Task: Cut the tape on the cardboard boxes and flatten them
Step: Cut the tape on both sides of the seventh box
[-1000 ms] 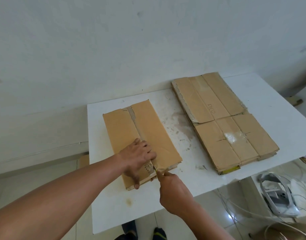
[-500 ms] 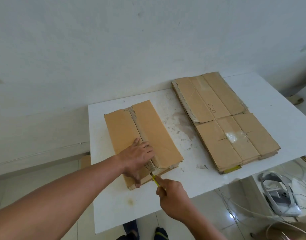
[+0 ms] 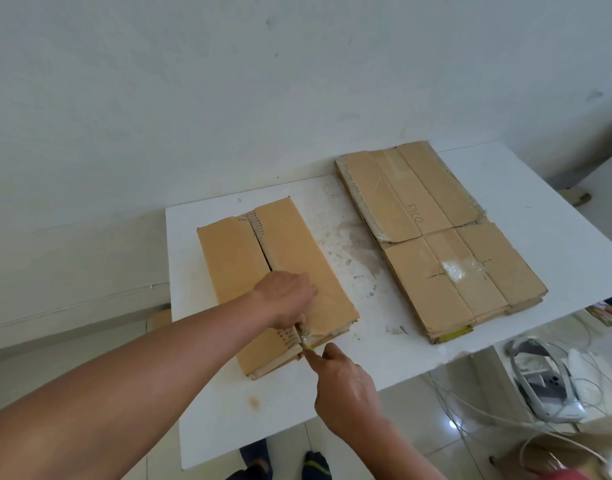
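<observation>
Grip: right hand (image 3: 346, 386) wrapped round a small yellow-handled cutter (image 3: 306, 344), blade tip at the taped seam (image 3: 263, 251) on the box's near end.
Other hand: left hand (image 3: 285, 299) presses on the box top over that seam, right beside the blade. Can't tell if the fingers lie flat or hook into the gap.
Box: plain brown cardboard box (image 3: 297, 251), on the left half of the white table (image 3: 228, 410), near end close to the front edge.
Done pile: stack of flattened brown cardboard (image 3: 436, 237) by the far right corner, well apart.
Handling: looks light, stiff-ish and dentable, and it probably slides. I'd pin the flaps, fingers off the blade's line.
Changed: half a second ago the cutter was clear of the near end and the left hand lay spread. Now the blade's back at the seam. Box hasn't budged.
</observation>
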`<act>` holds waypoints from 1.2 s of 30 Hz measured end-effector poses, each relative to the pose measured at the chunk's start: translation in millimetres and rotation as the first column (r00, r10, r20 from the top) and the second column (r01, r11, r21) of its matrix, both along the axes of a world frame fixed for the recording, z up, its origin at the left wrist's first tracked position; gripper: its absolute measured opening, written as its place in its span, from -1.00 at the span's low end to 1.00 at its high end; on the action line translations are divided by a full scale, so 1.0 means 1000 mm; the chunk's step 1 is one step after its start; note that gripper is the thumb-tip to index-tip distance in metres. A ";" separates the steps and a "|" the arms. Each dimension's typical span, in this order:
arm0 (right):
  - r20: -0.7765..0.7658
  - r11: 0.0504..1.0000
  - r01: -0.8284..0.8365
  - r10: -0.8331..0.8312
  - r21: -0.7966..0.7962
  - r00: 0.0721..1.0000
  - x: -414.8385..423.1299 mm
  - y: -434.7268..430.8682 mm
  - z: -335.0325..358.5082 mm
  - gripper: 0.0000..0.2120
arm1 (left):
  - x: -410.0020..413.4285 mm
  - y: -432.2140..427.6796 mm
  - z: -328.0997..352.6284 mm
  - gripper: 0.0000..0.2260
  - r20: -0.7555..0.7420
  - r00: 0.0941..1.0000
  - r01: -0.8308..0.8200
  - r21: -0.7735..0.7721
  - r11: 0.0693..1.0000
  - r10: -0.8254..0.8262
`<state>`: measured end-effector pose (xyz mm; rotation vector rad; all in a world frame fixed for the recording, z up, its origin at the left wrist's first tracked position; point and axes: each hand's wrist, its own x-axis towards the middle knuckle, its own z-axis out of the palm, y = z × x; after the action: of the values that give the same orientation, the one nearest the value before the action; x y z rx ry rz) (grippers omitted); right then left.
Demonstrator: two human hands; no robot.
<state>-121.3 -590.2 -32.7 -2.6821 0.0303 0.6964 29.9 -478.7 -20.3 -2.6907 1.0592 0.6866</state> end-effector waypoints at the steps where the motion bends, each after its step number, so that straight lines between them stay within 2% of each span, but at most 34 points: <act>1: -0.004 1.000 0.008 -0.007 0.002 1.000 0.000 0.001 0.000 -0.25 | 0.002 -0.009 0.003 -0.55 0.017 0.997 0.073 0.048 0.996 -0.074; 3: -0.002 1.000 0.024 -0.024 0.011 1.000 0.001 0.002 -0.001 -0.24 | 0.007 -0.025 0.006 -0.25 0.063 0.972 0.218 0.136 0.966 -0.228; 6: 0.005 0.999 0.029 -0.029 0.018 1.000 0.003 -0.001 -0.002 -0.27 | 0.009 -0.042 0.001 -0.08 0.116 0.909 0.375 0.191 0.907 -0.401; 9: 0.000 1.000 0.013 -0.013 0.019 1.000 0.004 -0.006 -0.004 -0.26 | 0.007 -0.042 -0.004 -0.08 0.021 0.898 0.431 0.170 0.886 -0.440; 17: 0.038 1.000 -0.010 0.011 -0.011 0.999 0.002 -0.016 -0.014 -0.26 | 0.008 -0.031 -0.004 0.00 -0.136 0.916 0.393 0.121 0.912 -0.377; 20: 0.065 1.000 -0.003 0.005 -0.030 0.998 0.003 -0.022 -0.020 -0.27 | 0.007 -0.028 -0.008 0.03 -0.147 0.920 0.379 0.102 0.920 -0.363; 26: 0.115 1.000 -0.004 0.000 0.029 0.993 0.011 -0.023 -0.029 -0.26 | 0.009 -0.027 -0.012 0.05 -0.178 0.927 0.347 0.077 0.935 -0.330; 32: 0.182 1.000 -0.007 0.010 -0.018 0.983 0.016 -0.036 -0.027 -0.26 | 0.010 -0.030 -0.014 -0.01 -0.204 0.931 0.318 0.055 0.946 -0.301; 36: 0.196 0.999 -0.026 0.019 0.034 0.980 0.018 -0.037 -0.034 -0.25 | 0.007 -0.023 -0.016 -0.04 -0.210 0.930 0.315 0.023 0.949 -0.303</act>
<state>-102.8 -627.1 -66.3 -2.7067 -0.0639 0.4327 36.6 -501.5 -36.3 -2.3645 1.4494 0.9269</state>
